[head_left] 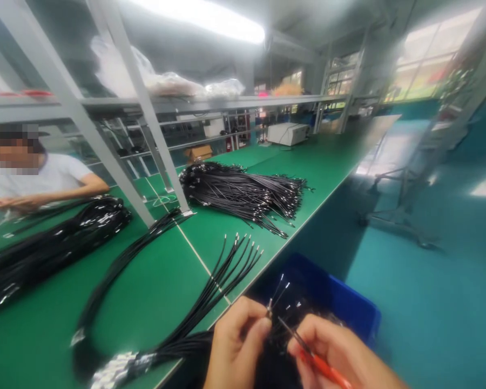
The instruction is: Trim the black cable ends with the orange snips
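At the table's front edge, my left hand (241,340) pinches the end of a black cable (270,307) whose tip is pale and metallic. My right hand (340,346) is closed around a red-handled pointed tool (326,369). The tool's dark, thin tip points toward the pinched cable end, a small gap apart from it. Close to my left hand, a loose bundle of black cables (194,319) fans out over the green tabletop, light-tipped ends upward. Its bend is wrapped with shiny pale material. My fingers hide the rest of the held cable.
Below my hands is a blue bin (354,302) with dark contents. A large pile of black cables (243,194) lies farther along the green table (146,292). Shelf posts (146,102) rise from the tabletop. On the left, a person in white (60,173) works beside another cable bundle (56,237).
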`<act>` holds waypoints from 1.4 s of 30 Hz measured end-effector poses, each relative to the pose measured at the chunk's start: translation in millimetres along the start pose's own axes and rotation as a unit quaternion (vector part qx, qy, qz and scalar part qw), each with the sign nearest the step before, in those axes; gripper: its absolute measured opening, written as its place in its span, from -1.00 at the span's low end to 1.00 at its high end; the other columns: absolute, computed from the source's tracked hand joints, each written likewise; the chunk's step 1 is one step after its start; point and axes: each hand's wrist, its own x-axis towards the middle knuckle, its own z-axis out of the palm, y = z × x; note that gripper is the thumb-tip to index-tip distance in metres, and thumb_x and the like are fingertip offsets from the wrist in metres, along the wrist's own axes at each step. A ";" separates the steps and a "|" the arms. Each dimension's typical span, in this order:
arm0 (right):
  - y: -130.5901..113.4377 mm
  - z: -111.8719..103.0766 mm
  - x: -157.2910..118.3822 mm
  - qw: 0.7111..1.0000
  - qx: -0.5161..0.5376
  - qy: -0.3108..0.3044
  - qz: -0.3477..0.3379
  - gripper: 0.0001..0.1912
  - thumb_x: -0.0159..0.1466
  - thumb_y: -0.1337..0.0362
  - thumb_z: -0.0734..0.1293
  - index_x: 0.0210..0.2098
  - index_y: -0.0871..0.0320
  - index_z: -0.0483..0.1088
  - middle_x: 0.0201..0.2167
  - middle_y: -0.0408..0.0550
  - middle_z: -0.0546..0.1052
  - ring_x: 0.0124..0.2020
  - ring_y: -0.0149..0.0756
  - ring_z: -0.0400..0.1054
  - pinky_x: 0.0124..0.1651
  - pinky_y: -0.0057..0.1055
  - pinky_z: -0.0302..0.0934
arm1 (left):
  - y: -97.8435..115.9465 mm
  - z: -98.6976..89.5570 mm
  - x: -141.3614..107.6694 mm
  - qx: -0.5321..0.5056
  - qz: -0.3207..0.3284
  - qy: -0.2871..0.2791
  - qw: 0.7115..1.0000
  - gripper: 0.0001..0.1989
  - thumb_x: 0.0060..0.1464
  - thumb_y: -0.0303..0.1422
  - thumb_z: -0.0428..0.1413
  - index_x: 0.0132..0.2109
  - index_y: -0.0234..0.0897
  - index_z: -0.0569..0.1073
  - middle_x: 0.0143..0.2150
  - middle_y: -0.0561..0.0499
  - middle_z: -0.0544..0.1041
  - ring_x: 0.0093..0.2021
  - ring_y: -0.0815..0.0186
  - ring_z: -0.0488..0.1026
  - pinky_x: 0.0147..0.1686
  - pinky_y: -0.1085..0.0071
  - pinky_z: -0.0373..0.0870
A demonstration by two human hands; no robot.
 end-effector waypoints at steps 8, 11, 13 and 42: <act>0.0 -2.2 10.5 0.996 0.074 -0.043 0.017 -0.40 -0.14 -0.16 0.49 -0.34 0.17 0.35 -0.59 -0.23 0.37 -0.62 -0.53 0.12 -0.61 -0.57 -0.06 | 4.2 -2.5 -0.3 -0.044 -0.011 0.014 0.999 -0.87 0.11 -0.34 0.13 -0.38 -0.27 0.49 -0.48 0.08 0.41 -0.50 0.38 0.29 -0.49 0.52 0.22; -8.5 12.8 13.4 0.983 0.054 0.153 -0.086 -0.54 -0.08 0.02 0.54 -0.32 0.11 0.35 -0.53 -0.23 0.41 -0.51 -0.43 0.24 -0.45 -0.51 0.13 | 6.7 2.0 -1.7 0.053 0.044 0.023 0.997 -0.89 0.11 -0.42 0.12 -0.39 -0.24 0.46 -0.48 0.07 0.46 -0.45 0.34 0.38 -0.42 0.51 0.28; -10.5 24.3 19.2 0.957 0.047 0.247 -0.144 -0.57 -0.07 0.08 0.54 -0.31 0.08 0.35 -0.47 -0.19 0.48 -0.42 -0.34 0.33 -0.33 -0.45 0.20 | 9.5 8.6 -2.8 0.104 0.085 0.032 0.990 -0.88 0.10 -0.46 0.11 -0.40 -0.23 0.46 -0.47 0.07 0.48 -0.45 0.35 0.41 -0.42 0.53 0.29; 0.0 -0.7 1.8 0.990 0.111 -0.092 0.010 -0.36 -0.12 -0.23 0.45 -0.23 0.11 0.43 -0.52 -0.06 0.53 -0.56 -0.39 0.27 -0.46 -0.45 0.17 | 25.8 -7.9 6.2 -0.369 -0.154 -0.072 0.914 -0.80 -0.03 -0.33 0.21 -0.50 -0.33 0.41 -0.57 0.07 0.33 -0.51 0.38 0.20 -0.42 0.47 0.16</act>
